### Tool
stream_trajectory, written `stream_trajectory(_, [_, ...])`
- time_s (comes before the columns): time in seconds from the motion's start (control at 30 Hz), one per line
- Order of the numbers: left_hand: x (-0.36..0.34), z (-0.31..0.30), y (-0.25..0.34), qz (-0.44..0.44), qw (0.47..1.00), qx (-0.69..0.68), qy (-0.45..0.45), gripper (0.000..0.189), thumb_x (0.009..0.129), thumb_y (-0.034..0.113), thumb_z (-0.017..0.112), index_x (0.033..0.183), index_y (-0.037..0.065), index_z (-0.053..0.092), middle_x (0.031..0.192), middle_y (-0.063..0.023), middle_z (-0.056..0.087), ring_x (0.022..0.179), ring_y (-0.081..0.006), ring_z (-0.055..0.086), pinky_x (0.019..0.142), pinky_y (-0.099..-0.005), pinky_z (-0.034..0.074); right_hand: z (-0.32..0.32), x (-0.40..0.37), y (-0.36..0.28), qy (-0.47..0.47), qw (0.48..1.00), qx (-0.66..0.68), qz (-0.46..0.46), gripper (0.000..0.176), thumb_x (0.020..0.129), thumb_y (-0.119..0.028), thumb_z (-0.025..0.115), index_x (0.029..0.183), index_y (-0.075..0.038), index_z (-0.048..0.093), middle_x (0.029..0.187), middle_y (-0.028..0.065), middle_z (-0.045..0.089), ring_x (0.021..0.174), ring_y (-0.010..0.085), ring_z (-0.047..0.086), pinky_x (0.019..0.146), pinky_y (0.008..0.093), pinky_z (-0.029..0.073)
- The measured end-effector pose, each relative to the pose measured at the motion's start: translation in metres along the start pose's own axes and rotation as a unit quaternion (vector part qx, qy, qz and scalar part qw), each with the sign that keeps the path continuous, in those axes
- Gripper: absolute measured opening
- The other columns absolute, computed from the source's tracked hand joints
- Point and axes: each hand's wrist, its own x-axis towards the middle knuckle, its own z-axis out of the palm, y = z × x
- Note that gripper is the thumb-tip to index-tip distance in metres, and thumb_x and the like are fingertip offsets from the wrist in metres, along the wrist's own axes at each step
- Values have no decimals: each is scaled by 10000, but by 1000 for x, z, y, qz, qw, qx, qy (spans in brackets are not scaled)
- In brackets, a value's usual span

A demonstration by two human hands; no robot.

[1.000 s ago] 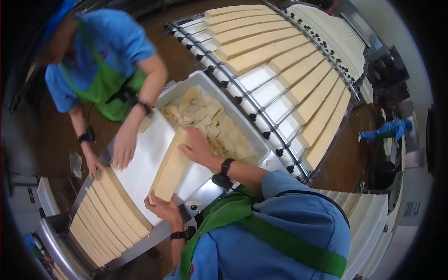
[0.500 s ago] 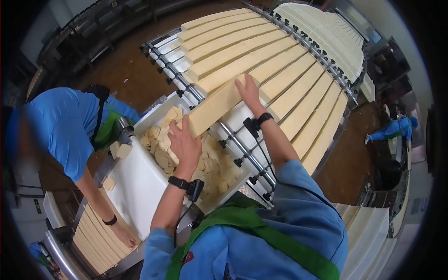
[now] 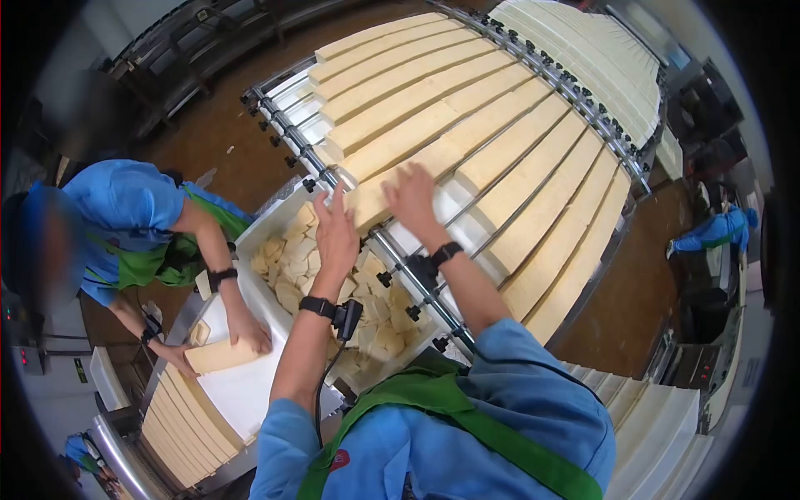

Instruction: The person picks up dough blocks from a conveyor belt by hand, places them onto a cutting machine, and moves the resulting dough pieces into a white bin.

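A long pale-yellow block (image 3: 367, 200) lies among the rods of the wide rack, its near end over the front rail. At that end is my left hand (image 3: 335, 242), upright with fingers spread, touching or almost touching it. My right hand (image 3: 412, 204), a little blurred, rests over the block's side with fingers stretched out and not wrapped round it. More long pale-yellow blocks (image 3: 533, 175) lie side by side on the rack, parted by thin rods. Under my left forearm stands a white bin (image 3: 421, 333) holding broken pale-yellow pieces (image 3: 367, 312).
The metal front rail (image 3: 400, 262) with black knobs runs between the bin and the rack. On the left a co-worker (image 3: 125, 200) holds a shorter block (image 3: 221, 357) over a white board beside several strips (image 3: 187, 425). Another person (image 3: 717, 232) stands far right.
The block has come down from a tilted hold onto the rack. Both my hands have loosened from it, the right moving lower. The co-worker has lifted a block with both hands.
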Motion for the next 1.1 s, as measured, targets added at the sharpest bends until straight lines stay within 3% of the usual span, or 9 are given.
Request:
stream_trajectory(0.07, [-3,1,-1,-22,998,-55,31,580,953,5,438,1509,123,327,1396,-224,376,1206,-407,507,985,-450,454,-2,-20,-27,-39,986,158,-30,577,887,-404,641,1287,5,567,1380,229,479,1322,388,405,1105,610,223])
stream_trajectory(0.13, [-3,0,-10,29,997,-47,45,605,939,22,468,1513,147,323,1383,-225,379,1153,-428,538,941,-471,478,-22,-35,-59,-73,966,235,-76,556,886,-388,641,1299,-26,554,1393,211,467,1338,387,388,1111,629,213])
stream_trajectory(0.37, [-1,-8,-15,61,997,-35,31,699,850,-55,514,1502,128,342,1370,-209,397,1192,-420,519,931,-466,483,-27,-38,-71,-10,985,151,-85,673,758,-283,755,1354,-92,506,1373,124,472,1335,343,382,1128,637,182])
stream_trajectory(0.53, [-34,2,-22,-20,986,-23,162,624,806,-132,456,1401,58,446,1328,-213,450,1244,-401,484,1001,-424,426,-20,-39,-72,14,986,121,-112,709,775,-251,733,1426,-167,466,1331,99,477,1322,310,398,1100,678,192])
stream_trajectory(0.63, [-73,-6,-36,-103,974,-34,201,609,799,-119,492,1384,47,460,1398,-241,395,1297,-421,427,1052,-441,391,-20,-39,-72,10,985,115,-132,697,793,-234,713,1443,-208,460,1323,93,475,1312,291,414,1087,693,201])
stream_trajectory(0.73, [-120,-12,-53,-123,972,121,162,577,799,-93,545,1358,35,482,1464,-270,315,1338,-452,356,1102,-478,343,-17,-39,-72,10,982,100,-158,676,809,-219,700,1442,-255,464,1339,88,471,1308,278,426,1083,699,204])
stream_trajectory(0.8, [-159,-22,-77,-104,983,129,84,566,808,-49,604,1356,28,484,1497,-299,240,1351,-471,313,1129,-511,306,-13,-41,-72,12,982,84,-167,654,820,-201,692,1432,-284,475,1353,86,469,1308,273,431,1088,701,202])
stream_trajectory(0.9, [-212,-42,-80,-120,987,73,71,491,825,-47,617,1304,28,537,1448,-262,338,1322,-444,367,1112,-497,335,-7,-44,-73,29,978,99,-180,658,824,-105,679,1415,-321,489,1352,87,482,1316,272,435,1114,688,181])
stream_trajectory(1.1, [-292,-62,-84,-42,978,194,69,335,851,-51,588,1172,38,626,1324,-214,484,1265,-403,445,1072,-498,375,-11,-48,-73,-5,975,111,-191,322,775,-104,730,1071,-228,698,1385,94,477,1341,280,414,1132,702,158])
